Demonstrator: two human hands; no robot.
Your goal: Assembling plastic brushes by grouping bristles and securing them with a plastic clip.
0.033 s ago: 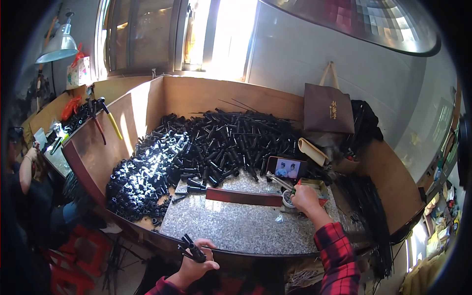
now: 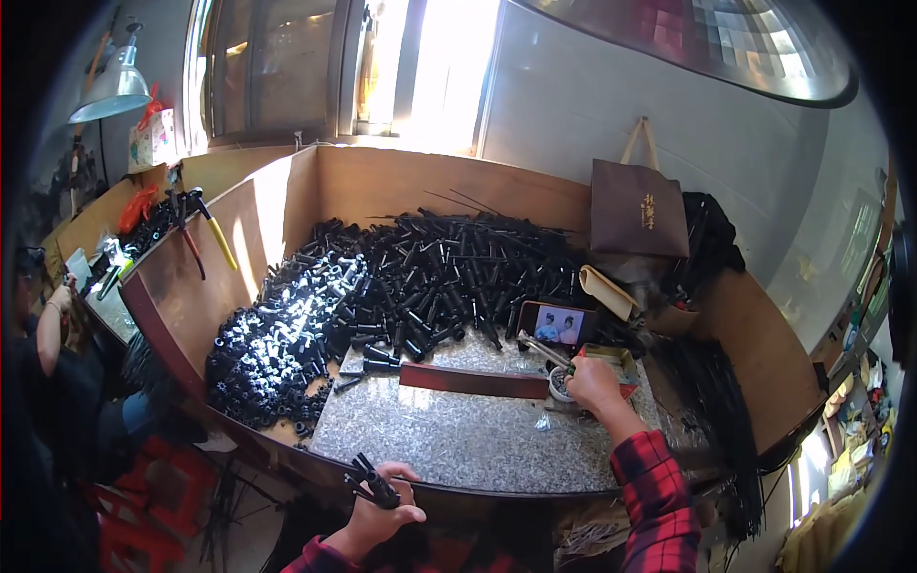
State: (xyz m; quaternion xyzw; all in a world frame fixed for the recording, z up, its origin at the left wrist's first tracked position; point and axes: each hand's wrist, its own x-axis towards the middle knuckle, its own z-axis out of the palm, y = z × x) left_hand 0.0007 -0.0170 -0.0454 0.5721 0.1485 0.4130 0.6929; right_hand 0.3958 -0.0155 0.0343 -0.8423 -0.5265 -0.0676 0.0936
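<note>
Left hand (image 2: 390,511) holds bunch of black tubular parts (image 2: 376,487), just off near edge of speckled slab (image 2: 458,444). Right hand (image 2: 594,384) closed on slim metal tool (image 2: 544,350) by round white cup (image 2: 560,388), slab's right side. Flat dark-red bar (image 2: 473,381) left of cup; phone (image 2: 560,326), glossy tube heap (image 2: 458,272) crowd far side.

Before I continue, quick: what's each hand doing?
Left hand: closed, holding black cylindrical parts.
Right hand: at the white cup; whether it grips anything cannot be told.
</note>
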